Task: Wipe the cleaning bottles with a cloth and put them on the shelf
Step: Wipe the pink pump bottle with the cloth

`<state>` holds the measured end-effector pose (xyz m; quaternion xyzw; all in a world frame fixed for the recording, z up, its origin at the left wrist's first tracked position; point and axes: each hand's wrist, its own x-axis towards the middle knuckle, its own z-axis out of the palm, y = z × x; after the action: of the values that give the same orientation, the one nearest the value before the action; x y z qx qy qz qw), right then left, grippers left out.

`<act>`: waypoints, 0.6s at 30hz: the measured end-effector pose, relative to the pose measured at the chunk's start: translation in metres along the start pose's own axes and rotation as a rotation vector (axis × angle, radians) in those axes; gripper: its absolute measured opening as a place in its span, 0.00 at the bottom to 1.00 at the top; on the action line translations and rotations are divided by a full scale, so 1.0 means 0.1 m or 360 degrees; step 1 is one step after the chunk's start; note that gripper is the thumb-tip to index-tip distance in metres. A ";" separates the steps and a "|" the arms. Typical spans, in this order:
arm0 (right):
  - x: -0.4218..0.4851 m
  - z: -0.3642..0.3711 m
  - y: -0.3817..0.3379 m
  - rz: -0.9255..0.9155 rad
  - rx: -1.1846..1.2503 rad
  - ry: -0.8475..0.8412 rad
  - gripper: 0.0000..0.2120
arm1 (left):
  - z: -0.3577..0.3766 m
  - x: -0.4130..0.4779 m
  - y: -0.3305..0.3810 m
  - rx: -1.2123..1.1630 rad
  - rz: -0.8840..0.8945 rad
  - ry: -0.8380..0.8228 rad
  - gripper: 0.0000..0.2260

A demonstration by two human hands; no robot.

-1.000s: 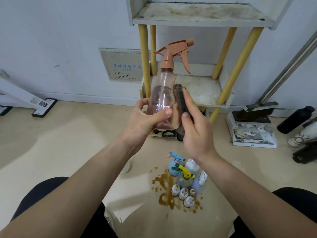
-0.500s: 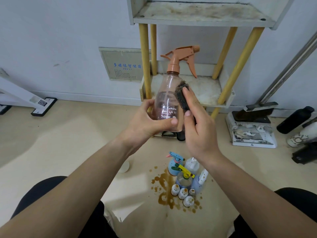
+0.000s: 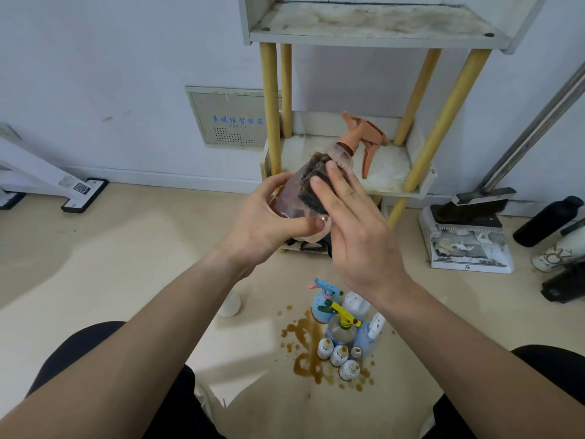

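My left hand [image 3: 269, 223] is curled round the base end of the clear pinkish spray bottle [image 3: 285, 201], thumb across its bottom edge. It holds the bottle tilted, with the orange trigger head [image 3: 364, 134] pointing up and away to the right. My right hand [image 3: 357, 236] lies flat, fingers straight, pressing a dark cloth [image 3: 313, 182] against the bottle's upper side; I can't see that thumb. The bottle hangs in the air between both hands, in front of the lower shelf board [image 3: 389, 163]. On the floor below, a cluster of small bottles [image 3: 342, 331] stands in a brown spill [image 3: 304, 343].
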<state>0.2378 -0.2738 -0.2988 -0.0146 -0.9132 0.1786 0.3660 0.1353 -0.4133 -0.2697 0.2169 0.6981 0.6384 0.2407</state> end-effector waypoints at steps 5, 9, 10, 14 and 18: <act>0.03 -0.03 0.06 0.0067 -0.0089 -0.0060 0.26 | 0.07 -0.03 -0.01 0.0166 0.0091 0.0056 0.41; 0.03 -0.06 0.11 0.0250 0.0002 -0.0137 0.29 | 0.05 -0.01 0.03 0.0250 0.0176 0.0147 0.44; 0.03 -0.07 0.12 0.0294 0.0065 -0.0158 0.29 | 0.04 -0.01 0.05 0.0303 0.0205 0.0176 0.44; 0.03 -0.10 0.09 0.0366 0.0347 -0.0165 0.27 | 0.02 -0.02 0.06 0.0389 0.0249 0.0213 0.43; 0.06 -0.13 0.00 0.0338 0.0537 -0.0093 0.25 | 0.06 -0.04 0.04 0.0340 0.0248 0.0194 0.44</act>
<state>0.2421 -0.2691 -0.2857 -0.0440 -0.8739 0.3671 0.3156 0.1415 -0.4106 -0.2656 0.2556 0.7565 0.5892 0.1231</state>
